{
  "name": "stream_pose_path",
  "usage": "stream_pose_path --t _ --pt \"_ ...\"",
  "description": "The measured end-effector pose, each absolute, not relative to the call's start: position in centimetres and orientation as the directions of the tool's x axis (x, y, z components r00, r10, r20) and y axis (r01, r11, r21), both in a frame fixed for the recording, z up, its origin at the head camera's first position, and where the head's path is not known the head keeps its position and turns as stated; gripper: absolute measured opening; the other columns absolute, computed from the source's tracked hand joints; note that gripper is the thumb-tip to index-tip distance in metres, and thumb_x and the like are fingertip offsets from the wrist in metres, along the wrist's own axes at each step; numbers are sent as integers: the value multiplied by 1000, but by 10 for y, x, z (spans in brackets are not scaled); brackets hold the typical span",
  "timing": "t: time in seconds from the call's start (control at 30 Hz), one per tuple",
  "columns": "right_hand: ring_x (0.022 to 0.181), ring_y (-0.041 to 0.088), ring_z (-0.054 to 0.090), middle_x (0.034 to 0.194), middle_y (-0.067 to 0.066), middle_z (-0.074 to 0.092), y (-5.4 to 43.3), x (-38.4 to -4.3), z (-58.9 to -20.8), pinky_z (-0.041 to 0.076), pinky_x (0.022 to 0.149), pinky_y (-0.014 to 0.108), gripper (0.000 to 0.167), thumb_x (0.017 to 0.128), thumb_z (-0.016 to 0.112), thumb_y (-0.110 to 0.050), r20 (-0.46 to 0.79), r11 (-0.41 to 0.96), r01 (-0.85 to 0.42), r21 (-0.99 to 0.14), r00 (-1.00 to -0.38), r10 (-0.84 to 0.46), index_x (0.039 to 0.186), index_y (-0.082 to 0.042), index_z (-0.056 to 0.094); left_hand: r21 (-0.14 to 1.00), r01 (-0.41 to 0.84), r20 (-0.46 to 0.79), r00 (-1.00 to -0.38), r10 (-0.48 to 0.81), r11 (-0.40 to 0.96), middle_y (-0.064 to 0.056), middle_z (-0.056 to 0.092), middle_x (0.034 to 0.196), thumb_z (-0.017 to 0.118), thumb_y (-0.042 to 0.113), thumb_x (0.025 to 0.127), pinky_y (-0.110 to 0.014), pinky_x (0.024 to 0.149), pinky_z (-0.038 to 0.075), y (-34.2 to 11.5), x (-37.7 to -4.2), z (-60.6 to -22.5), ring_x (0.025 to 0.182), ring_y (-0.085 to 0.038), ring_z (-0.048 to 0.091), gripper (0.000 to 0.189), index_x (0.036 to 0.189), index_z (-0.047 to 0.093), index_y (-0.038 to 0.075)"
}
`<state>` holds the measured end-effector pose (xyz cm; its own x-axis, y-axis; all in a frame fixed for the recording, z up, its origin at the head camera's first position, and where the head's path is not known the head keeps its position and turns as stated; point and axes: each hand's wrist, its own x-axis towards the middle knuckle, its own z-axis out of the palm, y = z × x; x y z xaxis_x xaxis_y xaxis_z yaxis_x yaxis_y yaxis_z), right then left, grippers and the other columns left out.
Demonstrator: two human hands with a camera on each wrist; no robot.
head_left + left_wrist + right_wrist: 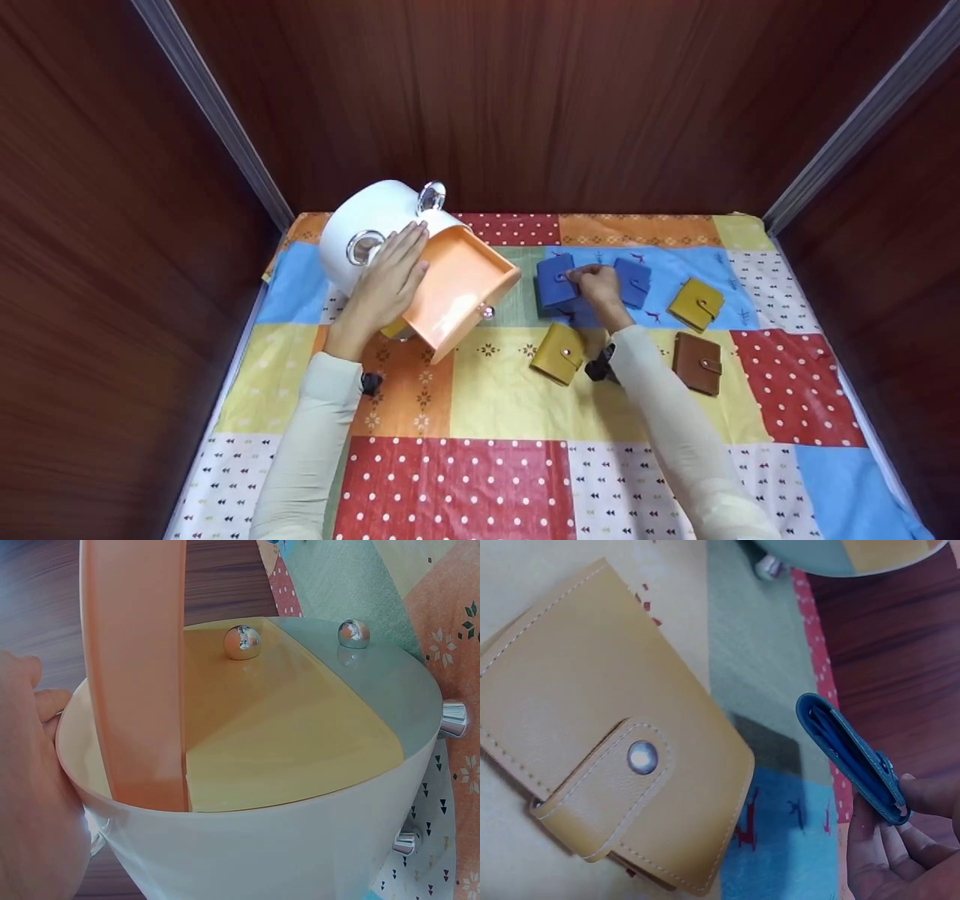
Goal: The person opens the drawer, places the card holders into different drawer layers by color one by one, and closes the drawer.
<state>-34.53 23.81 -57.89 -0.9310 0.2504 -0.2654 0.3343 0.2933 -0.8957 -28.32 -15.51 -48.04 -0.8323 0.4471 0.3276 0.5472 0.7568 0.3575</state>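
My left hand (386, 289) rests with straight fingers on a white, round-sided drawer box (356, 206). Its orange drawer (457, 277) is pulled out and shows a bare inside. Beside that drawer, the left wrist view shows a yellow drawer front (292, 735) and a grey-green one (371, 671), both pushed in. With thumb and fingers, my right hand (602, 291) pinches one edge of a blue snap wallet (553, 291), raised above the cloth in the right wrist view. A second blue wallet (635, 285) lies just right of that hand.
Under my right wrist's left side lies a yellow wallet (559, 354). Another yellow wallet (696, 304) and a brown wallet (697, 364) lie farther right. A patchwork cloth (457, 487) covers the table, with wooden panels (540, 105) on three sides.
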Motion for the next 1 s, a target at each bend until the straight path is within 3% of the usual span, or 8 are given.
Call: stream_pose_path --t 0.4,0.7,1.0 --pt "88 13 65 106 9 73 235 -343 -563 56 76 26 28 103 70 -19 -196 292 260 -921 -953 231 120 2 76 370 534 311 -842 441 760 -8 24 178 33 32 117 -44 139 9 -155 -283 -480 167 -28 18 57 167 30 5" --pt "91 14 66 115 15 72 234 -337 -552 59 90 40 32 105 67 -21 -178 293 230 -928 -965 195 126 3 73 385 529 294 -847 443 756 -8 22 178 33 33 118 -44 139 9 -155 -283 -480 167 -28 17 57 167 28 5" --pt "99 17 65 122 17 71 233 -336 -539 58 93 38 36 105 67 -24 -169 287 221 -932 -966 194 130 2 71 386 512 267 -858 438 767 -6 18 179 29 35 118 -42 139 6 -155 -284 -479 168 -26 14 58 168 25 7"
